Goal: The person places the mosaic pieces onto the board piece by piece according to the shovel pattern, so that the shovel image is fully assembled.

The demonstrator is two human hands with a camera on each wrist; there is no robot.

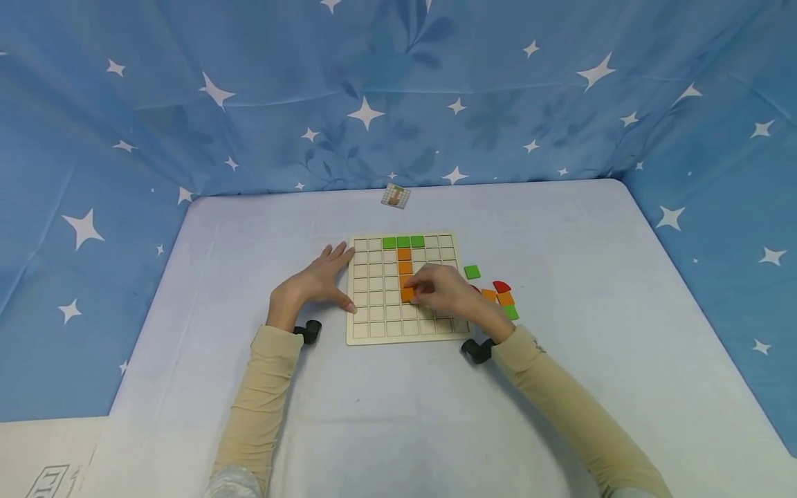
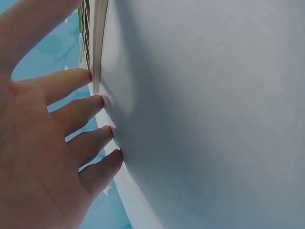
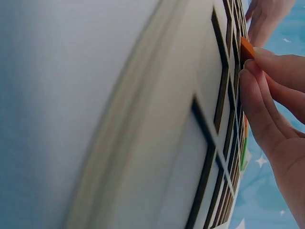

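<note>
Tile in orange (image 3: 247,48) sits at the fingertips of my right grip (image 1: 438,289), pinched between thumb and fingers, so that grip is narrow and holding. From the right wrist view the tile looks tilted against the grid board (image 1: 376,330); whether it lies flush in a cell, I cannot tell. Being square, it gives me no long axis of its own, so I take my line from the orange column (image 1: 405,268), which runs away beyond the grip to a row of green tiles (image 1: 403,242). The right is the nearer one by far: I have the left grip (image 1: 317,277) spread wide, thumb and fingertips at the board's left edge, pinching nothing. What blocks my view is the right grip itself, covering cells beneath it. To its right, on the desk (image 1: 560,235), lie a loose green tile (image 1: 472,272) and, a bit farther over, a red piece (image 1: 501,286) and loose orange tiles (image 1: 506,299). A small picture card (image 1: 396,196) lies well beyond both grips.
</note>
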